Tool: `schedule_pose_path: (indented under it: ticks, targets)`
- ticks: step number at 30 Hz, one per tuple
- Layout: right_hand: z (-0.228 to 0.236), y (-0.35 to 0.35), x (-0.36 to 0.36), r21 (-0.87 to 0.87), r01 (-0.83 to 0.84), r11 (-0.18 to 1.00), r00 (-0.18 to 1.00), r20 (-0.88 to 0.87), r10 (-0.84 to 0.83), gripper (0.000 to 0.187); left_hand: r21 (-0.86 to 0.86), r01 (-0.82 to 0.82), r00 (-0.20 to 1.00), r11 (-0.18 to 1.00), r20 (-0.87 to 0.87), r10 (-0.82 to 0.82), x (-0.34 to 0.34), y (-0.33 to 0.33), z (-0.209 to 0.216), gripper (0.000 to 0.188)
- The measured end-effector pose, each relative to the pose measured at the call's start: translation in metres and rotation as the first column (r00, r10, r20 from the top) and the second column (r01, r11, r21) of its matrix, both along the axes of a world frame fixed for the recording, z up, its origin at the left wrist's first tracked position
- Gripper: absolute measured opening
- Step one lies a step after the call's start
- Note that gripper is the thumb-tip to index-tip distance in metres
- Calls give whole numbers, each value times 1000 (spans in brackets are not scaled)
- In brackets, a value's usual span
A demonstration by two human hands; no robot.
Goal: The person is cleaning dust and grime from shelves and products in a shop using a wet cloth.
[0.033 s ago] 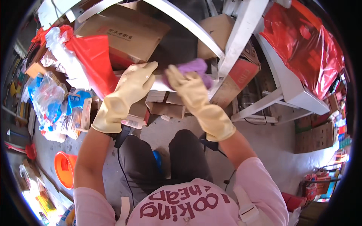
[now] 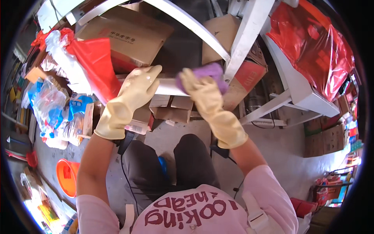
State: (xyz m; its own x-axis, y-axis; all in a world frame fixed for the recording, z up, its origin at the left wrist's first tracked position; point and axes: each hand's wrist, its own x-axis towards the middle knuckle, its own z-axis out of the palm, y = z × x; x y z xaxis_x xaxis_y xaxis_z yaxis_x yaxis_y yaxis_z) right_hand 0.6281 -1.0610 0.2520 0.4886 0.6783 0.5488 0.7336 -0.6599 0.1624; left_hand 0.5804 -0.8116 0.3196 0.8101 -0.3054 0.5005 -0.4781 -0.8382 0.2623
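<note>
Purple cloth (image 2: 216, 74) farther right, under right hand (image 2: 204, 90), left hand (image 2: 139, 85) unmoved

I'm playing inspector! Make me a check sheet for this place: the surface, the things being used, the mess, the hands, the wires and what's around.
Surface: white bar, one stretch showing; any dirt is too small to tell.
Things in use: purple cloth, bunched, at the bar's right part.
Clutter: cardboard box behind the bar; red bag at left.
Hands: gloved right hand holds the cloth; gloved left hand is by the bar's left part, nothing seen in it.
Cables: two dark ones, at left and right.
Surroundings: grey floor; orange bucket at left; stacked cartons at right.
</note>
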Motion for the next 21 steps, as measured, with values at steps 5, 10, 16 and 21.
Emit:
schedule_pose_path:
  ticks: [5,10,16,21]
  targets:
    - [-6,-120,-15,457,365,811,922,-297,-247,62,129,132,981,983,-156,-112,22,-27,-3,39]
    - [29,-74,-46,705,242,667,968,-220,-120,66,206,-1,955,979,-291,63,41,-37,-21,39]
    - [31,-25,-18,79,314,946,949,-22,-313,57,160,31,984,987,-180,-2,48,-38,-28,27]
    - [57,12,22,-120,541,833,693,-497,-522,32,180,-55,977,982,-194,90,48,-33,-36,27]
